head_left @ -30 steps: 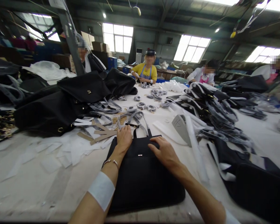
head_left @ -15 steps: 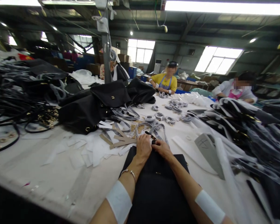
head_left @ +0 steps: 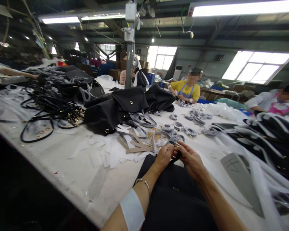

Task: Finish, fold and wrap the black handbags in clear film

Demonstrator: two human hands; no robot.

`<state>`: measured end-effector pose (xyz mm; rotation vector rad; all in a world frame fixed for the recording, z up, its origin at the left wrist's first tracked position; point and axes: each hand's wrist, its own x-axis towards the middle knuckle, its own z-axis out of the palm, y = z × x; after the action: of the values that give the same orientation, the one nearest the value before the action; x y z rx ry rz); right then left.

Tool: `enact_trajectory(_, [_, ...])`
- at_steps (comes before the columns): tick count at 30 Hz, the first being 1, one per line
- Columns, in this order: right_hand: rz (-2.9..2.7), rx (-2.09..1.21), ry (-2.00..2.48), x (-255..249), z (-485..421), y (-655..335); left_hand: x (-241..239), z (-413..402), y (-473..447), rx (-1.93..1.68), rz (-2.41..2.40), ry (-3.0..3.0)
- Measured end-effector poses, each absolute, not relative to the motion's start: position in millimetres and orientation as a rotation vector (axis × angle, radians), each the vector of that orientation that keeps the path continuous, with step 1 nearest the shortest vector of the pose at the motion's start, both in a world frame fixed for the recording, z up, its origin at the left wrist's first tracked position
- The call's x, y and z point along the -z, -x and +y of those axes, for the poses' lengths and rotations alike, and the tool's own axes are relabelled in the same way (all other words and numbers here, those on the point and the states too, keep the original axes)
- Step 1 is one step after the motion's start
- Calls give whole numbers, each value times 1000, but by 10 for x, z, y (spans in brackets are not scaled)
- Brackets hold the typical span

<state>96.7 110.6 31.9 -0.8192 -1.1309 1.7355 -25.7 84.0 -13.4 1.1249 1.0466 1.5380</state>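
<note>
A black handbag lies flat in front of me, with a small gold fitting on its face. Over its far edge my left hand pinches a short black strap that rises from the bag. My right hand grips the same strap from the other side, its fingertips close to those of my left. Between the fingertips shows a small piece of gold hardware, too small to make out. Just beyond the hands lies a grey wrapped strap coil.
Paper strips and brown card strips litter the white table. Black bags and a tangle of straps lie left, more bags right. A co-worker in yellow sits opposite; another person's arm reaches in far left.
The view has swung left, so things appear further right. My hands have lifted the strap slightly off the bag, and my right hand has turned, exposing the gold hardware.
</note>
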Motion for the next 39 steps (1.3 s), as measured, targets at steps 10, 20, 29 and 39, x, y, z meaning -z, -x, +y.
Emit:
enact_trajectory(10, [-1218,-1677,897,-280,913,-906,-7,741,309,-1813,981,-983])
enact_trajectory(20, [-1383,-1538,914,207,451,-738,34,792,375,-1811,1044,-773])
enact_trajectory(29, [-1406,-1450,938,229,427,-748,-372,345,987,-2073,1167,-798])
enact_trajectory(39, [-1430,-1519,937,254,437,-755,10,-1232,2423,-1907,2278,-812])
